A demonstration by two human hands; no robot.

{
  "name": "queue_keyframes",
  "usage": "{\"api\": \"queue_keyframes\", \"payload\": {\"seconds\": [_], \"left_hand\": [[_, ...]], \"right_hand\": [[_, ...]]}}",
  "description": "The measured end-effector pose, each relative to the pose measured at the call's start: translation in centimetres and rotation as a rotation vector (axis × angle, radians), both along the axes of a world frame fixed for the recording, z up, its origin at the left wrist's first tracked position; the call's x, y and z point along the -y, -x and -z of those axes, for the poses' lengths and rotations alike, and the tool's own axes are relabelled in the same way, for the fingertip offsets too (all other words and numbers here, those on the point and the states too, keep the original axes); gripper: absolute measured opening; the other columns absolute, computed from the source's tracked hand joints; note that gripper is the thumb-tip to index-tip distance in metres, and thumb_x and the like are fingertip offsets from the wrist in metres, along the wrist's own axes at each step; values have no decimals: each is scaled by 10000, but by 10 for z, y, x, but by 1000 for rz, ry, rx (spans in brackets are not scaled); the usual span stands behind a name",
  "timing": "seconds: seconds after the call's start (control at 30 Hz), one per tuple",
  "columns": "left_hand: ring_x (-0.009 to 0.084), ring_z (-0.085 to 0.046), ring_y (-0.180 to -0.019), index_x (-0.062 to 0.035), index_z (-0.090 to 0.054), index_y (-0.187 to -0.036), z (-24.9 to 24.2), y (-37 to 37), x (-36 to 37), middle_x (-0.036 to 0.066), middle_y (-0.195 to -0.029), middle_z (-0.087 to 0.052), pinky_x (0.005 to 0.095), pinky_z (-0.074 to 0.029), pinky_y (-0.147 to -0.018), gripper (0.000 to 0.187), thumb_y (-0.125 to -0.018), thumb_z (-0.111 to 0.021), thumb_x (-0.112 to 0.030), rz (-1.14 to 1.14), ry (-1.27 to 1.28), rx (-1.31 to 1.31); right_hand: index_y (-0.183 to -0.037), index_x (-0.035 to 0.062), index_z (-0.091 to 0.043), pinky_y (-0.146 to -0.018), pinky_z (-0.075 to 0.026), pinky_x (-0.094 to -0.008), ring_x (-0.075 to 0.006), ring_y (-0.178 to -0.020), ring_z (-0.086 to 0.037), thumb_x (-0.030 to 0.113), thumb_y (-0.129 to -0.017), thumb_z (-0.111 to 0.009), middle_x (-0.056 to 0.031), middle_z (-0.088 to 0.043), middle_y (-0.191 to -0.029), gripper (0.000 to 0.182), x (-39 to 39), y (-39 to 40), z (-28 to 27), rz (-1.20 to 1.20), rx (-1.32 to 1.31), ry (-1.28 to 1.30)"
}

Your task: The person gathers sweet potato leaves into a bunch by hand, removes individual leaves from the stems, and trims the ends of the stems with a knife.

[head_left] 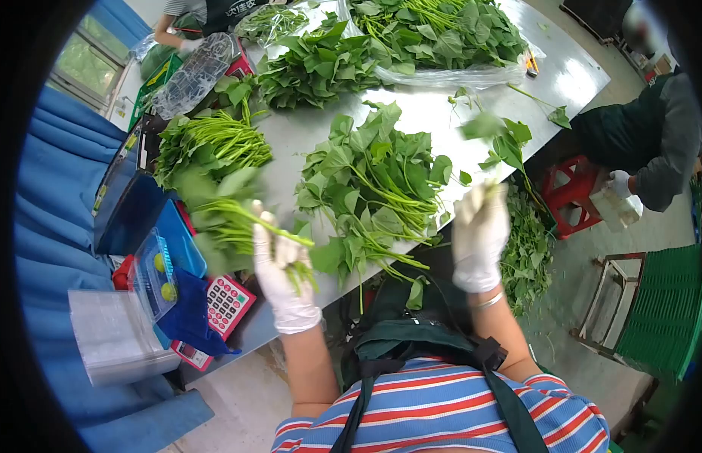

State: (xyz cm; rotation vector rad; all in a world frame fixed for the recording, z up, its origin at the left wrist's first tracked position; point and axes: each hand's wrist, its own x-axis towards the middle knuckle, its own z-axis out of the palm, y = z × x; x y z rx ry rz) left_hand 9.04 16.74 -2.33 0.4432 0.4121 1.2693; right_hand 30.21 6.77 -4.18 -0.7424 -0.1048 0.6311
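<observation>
My left hand (281, 260), in a white glove, is closed around a bunch of leafy green stems (241, 219); the leaves point left and are blurred. My right hand (481, 226), also gloved, has its fingers bent together at the table's front edge, smeared by motion. A blurred leafy sprig (506, 143) is just above it, and whether the fingers hold its stem is unclear. Between my hands a loose pile of leafy stems (381, 181) lies on the metal table (284, 136). Beyond my left hand rests a stack of bundled stems (223, 143).
Large leafy heaps (441, 34) lie at the back on clear plastic. At left are a pink calculator (229, 302), a blue tray (183, 238) and a clear box (151, 275). A co-worker (630, 136) is at right near a red stool (571, 196); another person's arm (166, 32) shows back left.
</observation>
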Motion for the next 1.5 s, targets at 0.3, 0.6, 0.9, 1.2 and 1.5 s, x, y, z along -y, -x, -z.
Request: {"api": "queue_keyframes", "payload": {"seconds": [0.3, 0.6, 0.9, 1.2, 1.5], "left_hand": [[86, -311, -535, -29, -457, -1037, 5, 16, 4, 16, -760, -428, 217, -307, -488, 194, -900, -473, -165, 165, -85, 95], [87, -339, -572, -48, -432, -1022, 1, 12, 13, -2, -697, -340, 218, -324, -514, 143, -947, -408, -168, 65, 87, -164], [54, -262, -442, -29, -469, -976, 15, 16, 9, -24, -620, -284, 201, -263, -384, 198, -971, -400, -215, 190, 58, -13], [40, -258, -419, -30, -499, -957, 21, 11, 14, -34, -606, -309, 196, -247, -352, 164, -958, -435, -182, 175, 52, -95], [25, -272, -418, -71, -504, -981, 21, -23, 33, -32, -676, -405, 183, -226, -355, 102, -917, -513, -150, 108, 66, -413]], "right_hand": [[-845, 85, -611, -594, -458, -297, -233, -667, -588, 197, -773, -633, -65, -608, -757, 135, 14, 22, 39, -558, 1726, 778], [-882, 72, -585, -587, -439, -239, -124, -660, -567, 188, -843, -584, -44, -615, -784, 121, 11, 10, 30, -707, 1117, 666], [-992, 67, -578, -530, -430, -251, -134, -567, -544, 360, -846, -584, -88, -629, -800, 327, 27, 6, 24, -533, 682, 483], [-865, 55, -650, -578, -463, -336, -248, -631, -605, 246, -787, -636, -131, -593, -684, 207, 43, 10, 46, -586, 1426, 843], [-976, 4, -648, -516, -326, -157, -15, -574, -421, 175, -887, -551, 24, -582, -703, 215, 25, 26, -9, -799, 417, 356]]}}
